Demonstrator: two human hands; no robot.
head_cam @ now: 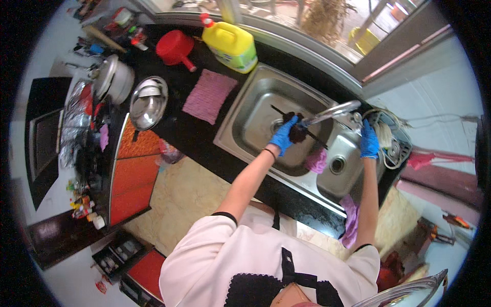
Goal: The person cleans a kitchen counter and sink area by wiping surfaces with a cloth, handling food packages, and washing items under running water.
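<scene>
My left hand [283, 135], in a blue glove, grips a dark round object with thin straight bars [297, 132], possibly a stove burner grate. It is held over the large basin of the steel sink [245, 115], right under the spout of the chrome faucet [333, 111]. Whether water runs there is unclear. My right hand [369, 142], also blue-gloved, is at the faucet's handle [357, 117]; its finger grip is hard to make out. A pink cloth [317, 161] lies over the divider between the large basin and the small basin [326, 180].
A grey basket [402, 144] stands right of the faucet. A purple cloth [350, 222] hangs over the counter's front edge. Left of the sink are a pink cloth [210, 96], a yellow jug [230, 44], a red dipper [174, 47] and a steel bowl [147, 111].
</scene>
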